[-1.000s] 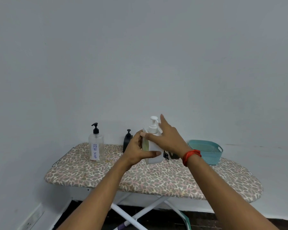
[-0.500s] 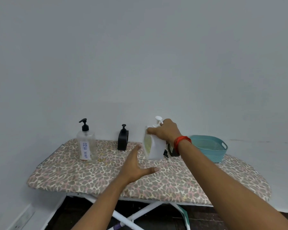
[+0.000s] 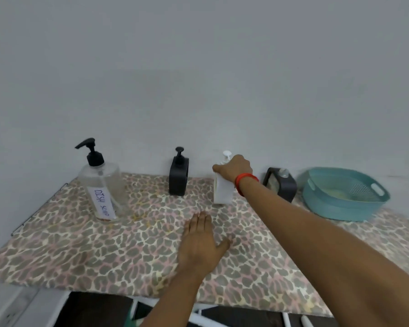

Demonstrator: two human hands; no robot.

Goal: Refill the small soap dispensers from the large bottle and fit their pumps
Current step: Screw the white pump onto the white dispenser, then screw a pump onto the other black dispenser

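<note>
The white square soap dispenser with a white pump (image 3: 222, 190) is down at the back of the leopard-print ironing board (image 3: 80, 251), its base apparently on the cover. Half a second ago I was carrying it tilted in the air, and a second ago both my hands were on it. My right hand (image 3: 234, 169) grips it from above, fingers (image 3: 219, 169) curled round its shoulder just under the pump. My left hand (image 3: 200, 244) has let go and lies flat on the cover in front, fingers (image 3: 202, 220) straight and close together.

With the pump on and the dispenser parked, I judge this one finished, so another small one is next.

It stands between the black square dispenser with a black pump (image 3: 178, 178) and the dark square dispenser with a pale top (image 3: 280, 185), near both and touching neither. The wall is right behind all three, so there is little room to reach round them. The large clear bottle labelled DISH SOAP (image 3: 99, 185) stands near the board's left edge, and I should lift it inward. The teal plastic basket (image 3: 345, 197) takes up the right end. The open cover around my left hand is my working room, short of the near edge.
</note>
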